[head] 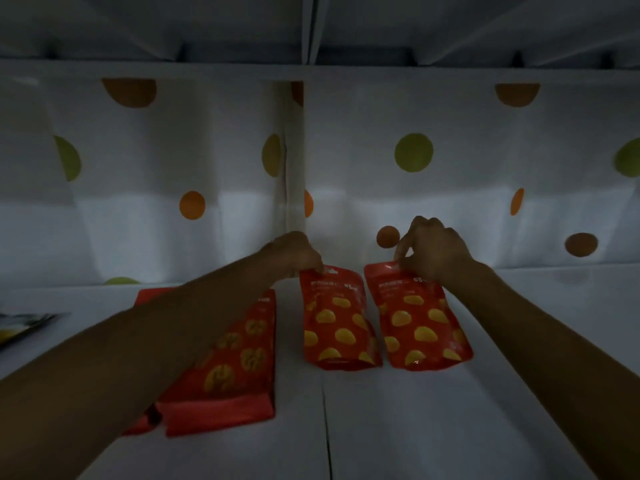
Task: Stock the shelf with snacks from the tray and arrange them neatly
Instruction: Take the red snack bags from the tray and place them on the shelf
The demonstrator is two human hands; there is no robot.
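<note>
On a dim white shelf [519, 393] backed by a polka-dot panel [450, 202], a walnut-print bag [239, 358] lies flat under the left forearm. Just beside it, the left hand [294, 252] pinches the top edge of the left red pouch [337, 327]. The right red pouch [419, 327], close alongside, is pinched the same way by the right hand [433, 254], apparently to square the pair in a neat row. No tray is in view.
</note>
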